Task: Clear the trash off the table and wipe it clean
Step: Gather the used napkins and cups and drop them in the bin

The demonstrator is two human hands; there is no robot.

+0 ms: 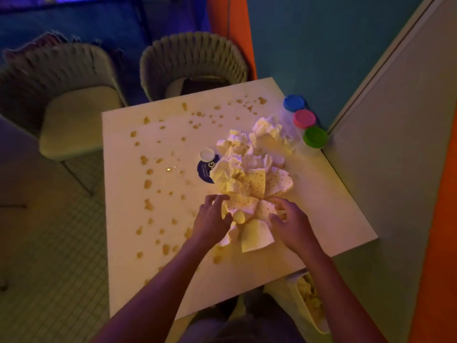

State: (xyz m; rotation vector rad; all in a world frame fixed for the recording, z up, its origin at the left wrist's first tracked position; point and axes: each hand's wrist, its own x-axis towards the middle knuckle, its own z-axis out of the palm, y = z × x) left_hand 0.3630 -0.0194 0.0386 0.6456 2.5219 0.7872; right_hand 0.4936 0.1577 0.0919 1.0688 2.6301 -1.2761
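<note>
- A heap of crumpled napkins (249, 169) is seen on the table (333, 214), toward 2 o'clock of its middle, pooled there for one lift.
- The left hand (212, 219) and right hand (291, 225) are cupped at the heap's near end, at 8 and 4 o'clock; each grip is half-closed on paper, not clenched.
- A dark bottle (206, 167) is lodged against the heap at 9 o'clock.
- Brown spills (148, 184) are left (wiping presumably follows).
- A bag (309, 300) is kept below the near edge, seemingly for trash.
</note>
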